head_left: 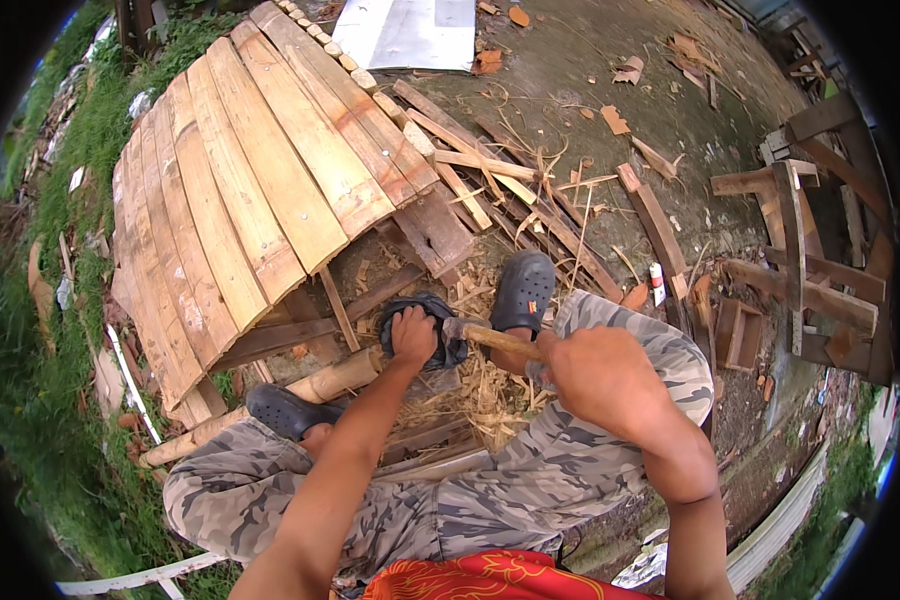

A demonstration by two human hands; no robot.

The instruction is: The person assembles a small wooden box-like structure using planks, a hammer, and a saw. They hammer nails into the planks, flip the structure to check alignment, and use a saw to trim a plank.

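The hammer (498, 342) lies across the middle of the frame, its wooden handle running almost level from the right hand (605, 378) leftward to the metal head, dipping slightly toward the right. The right hand is closed firmly around the handle's far end. The head sits over the right edge of a crumpled black bag (450, 354), just beside the left hand (413, 335), which is much the nearer of the two hands to both head and bag. The left hand's fingers are bent and reach down into the bag's folds; whether they grip anything inside I cannot tell, nor whether the head touches the bag.

Just right of the bag is a dark clog (523, 290) with a small orange tag, its marking too small to read. Right of centre, a small white-and-red bottle (657, 283) seems to carry a label, also illegible.
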